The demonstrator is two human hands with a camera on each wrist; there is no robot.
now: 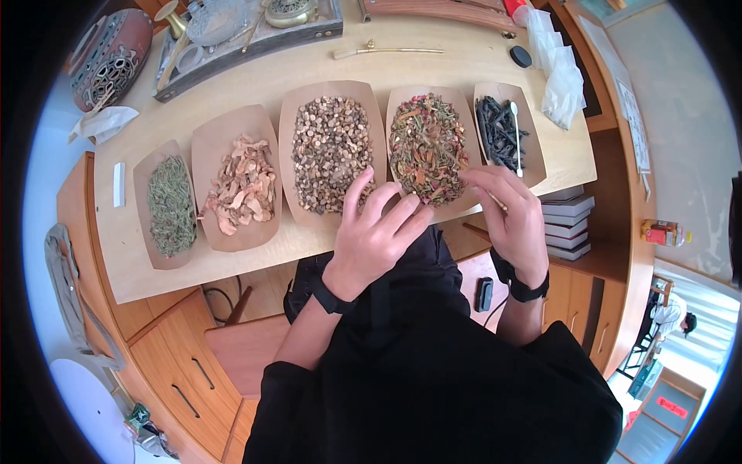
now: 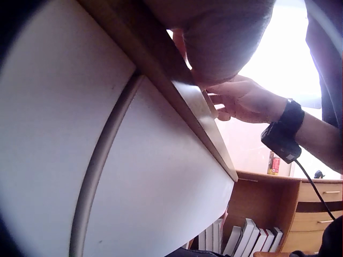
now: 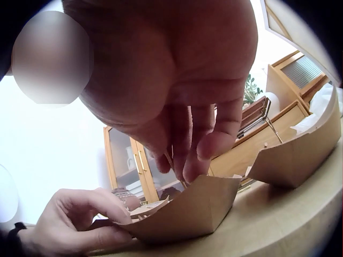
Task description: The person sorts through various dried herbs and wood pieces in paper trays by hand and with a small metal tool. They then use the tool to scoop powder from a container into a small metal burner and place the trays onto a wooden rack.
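Note:
Five brown paper trays hold dried plant material. The fourth from the left (image 1: pixel 396 97) contains a mix with red and green bits (image 1: pixel 427 143). At its near left corner my left hand (image 1: pixel 375 236) spreads its fingers; in the right wrist view the left hand (image 3: pixel 80 219) pinches the tray rim (image 3: pixel 187 217) between thumb and fingers. My right hand (image 1: pixel 514 220) reaches over the near right side, fingertips bent down at the mix. From the right wrist, the right hand (image 3: pixel 182 69) pinches a thin stick-like piece (image 3: pixel 170 159). The left wrist view shows the right hand (image 2: pixel 249 101) past the table edge.
Other trays hold green sprigs (image 1: pixel 171 205), pale slices (image 1: pixel 246 185), brown chunks (image 1: pixel 332 139) and dark sticks (image 1: pixel 498 131) with a white spoon (image 1: pixel 516 135). Behind are a brass-coloured rod (image 1: pixel 394 51), a black lid (image 1: pixel 520 56) and a wooden case (image 1: pixel 325 25). Plastic bags (image 1: pixel 564 93) lie right.

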